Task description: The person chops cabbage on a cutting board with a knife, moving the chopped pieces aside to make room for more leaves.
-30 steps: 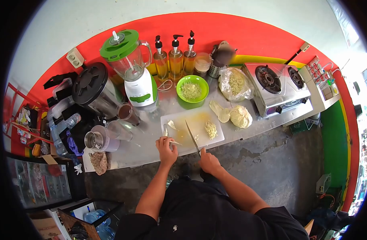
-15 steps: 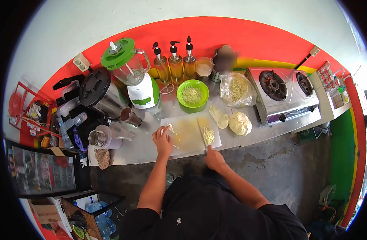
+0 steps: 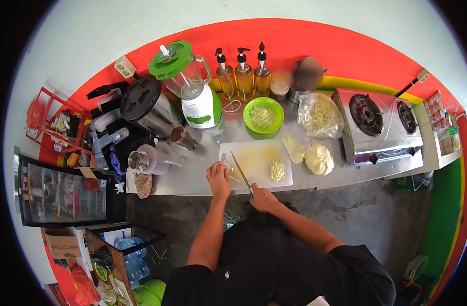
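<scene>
Counter (image 3: 192,178): left hand (image 3: 219,177) hides food on board (image 3: 259,155); right hand (image 3: 263,198) grips knife (image 3: 241,171).

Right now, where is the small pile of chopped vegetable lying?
In the head view, the chopped pile sits at the right end of the white cutting board, between the knife and the cabbage chunks.

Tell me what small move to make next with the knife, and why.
Probably lower the blade just beside the left hand. The right hand grips the knife, blade angled across the cutting board toward that hand, which presses down at the board's left edge; a shredded pile lies apart on the right.
</scene>
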`<state>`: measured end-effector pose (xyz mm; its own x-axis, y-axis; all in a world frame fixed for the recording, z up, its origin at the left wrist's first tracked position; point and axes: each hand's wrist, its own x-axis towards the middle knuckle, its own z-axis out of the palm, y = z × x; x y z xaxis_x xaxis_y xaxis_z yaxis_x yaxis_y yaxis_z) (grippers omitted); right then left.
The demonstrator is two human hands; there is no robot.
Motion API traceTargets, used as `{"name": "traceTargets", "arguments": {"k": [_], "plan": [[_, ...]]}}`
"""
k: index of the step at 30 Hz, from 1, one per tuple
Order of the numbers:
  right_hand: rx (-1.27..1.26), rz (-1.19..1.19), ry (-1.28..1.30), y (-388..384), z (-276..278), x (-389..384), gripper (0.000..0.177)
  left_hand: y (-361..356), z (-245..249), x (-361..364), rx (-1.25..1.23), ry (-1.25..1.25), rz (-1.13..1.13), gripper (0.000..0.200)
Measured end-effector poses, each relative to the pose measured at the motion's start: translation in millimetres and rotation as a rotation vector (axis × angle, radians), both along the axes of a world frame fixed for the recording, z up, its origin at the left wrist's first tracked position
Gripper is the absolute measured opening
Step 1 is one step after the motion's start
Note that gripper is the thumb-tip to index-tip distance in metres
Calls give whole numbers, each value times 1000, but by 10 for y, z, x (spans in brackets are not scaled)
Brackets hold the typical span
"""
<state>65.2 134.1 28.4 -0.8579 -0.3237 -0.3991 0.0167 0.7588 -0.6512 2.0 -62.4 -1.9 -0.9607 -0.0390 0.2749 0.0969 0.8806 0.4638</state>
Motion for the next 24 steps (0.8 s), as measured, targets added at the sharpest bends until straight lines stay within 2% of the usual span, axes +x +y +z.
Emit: {"name": "traceTargets", "arguments": {"k": [2,6,8,12,15,22,24], "plan": [[-6,-44,-19,-116,-16,3,41,-11,27,48,199,116,41,15],[54,-105,-4,-115,-63,51,39,-46,89,137,319,214,77,12],[64,-154,-13,-23,-48,100,39,-45,171,168,814,-27,88,11],[122,-308,-17,249,-62,225,40,7,184,131,791,32,65,12],[162,-374,-36,444,-69,279,42,101,153,86,733,-63,-68,12],[164,-385,76,619,-55,313,41,460,72,-18,593,-224,-366,13],[90,-368,130,577,-37,334,40,512,52,-9,551,-261,-422,13]]}}
